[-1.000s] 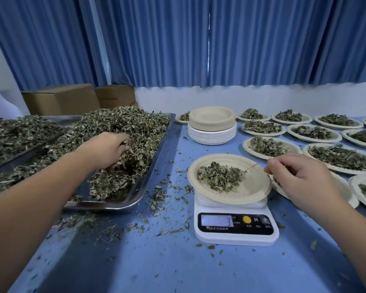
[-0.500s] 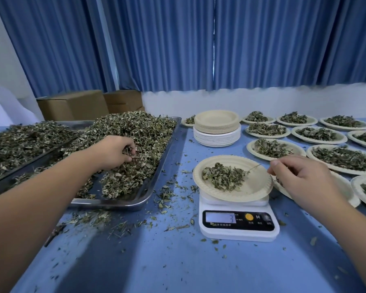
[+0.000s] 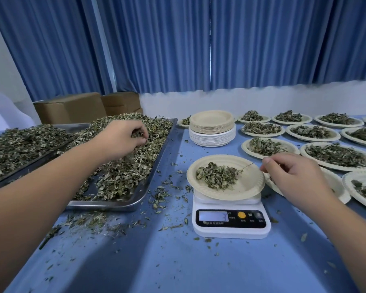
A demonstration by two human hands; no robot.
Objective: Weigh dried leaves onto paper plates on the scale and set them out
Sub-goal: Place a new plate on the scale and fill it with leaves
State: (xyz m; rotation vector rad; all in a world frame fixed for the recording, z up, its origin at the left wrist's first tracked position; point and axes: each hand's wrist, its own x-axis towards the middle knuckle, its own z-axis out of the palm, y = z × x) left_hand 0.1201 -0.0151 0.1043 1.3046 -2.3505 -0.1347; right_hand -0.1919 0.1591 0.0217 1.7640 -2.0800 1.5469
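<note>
A metal tray (image 3: 135, 199) at the left holds a big heap of dried leaves (image 3: 118, 178). My left hand (image 3: 118, 140) is raised just above that heap and grips a handful of the leaves, with some trailing down from it. A white digital scale (image 3: 230, 227) stands in the middle with a paper plate (image 3: 249, 187) on it. A small pile of leaves (image 3: 217, 176) lies on that plate. My right hand (image 3: 292, 174) hovers at the plate's right rim with its fingers curled and thumb against forefinger; nothing shows between them.
A stack of empty paper plates (image 3: 211, 127) stands behind the scale. Several filled plates (image 3: 311, 132) cover the table to the right. A second tray of leaves (image 3: 19, 142) lies at far left, with cardboard boxes (image 3: 72, 106) behind. Leaf crumbs litter the blue table (image 3: 156, 261).
My left hand has closed on leaves in the tray and risen out of the heap with a handful. My right hand has stayed at the plate's rim.
</note>
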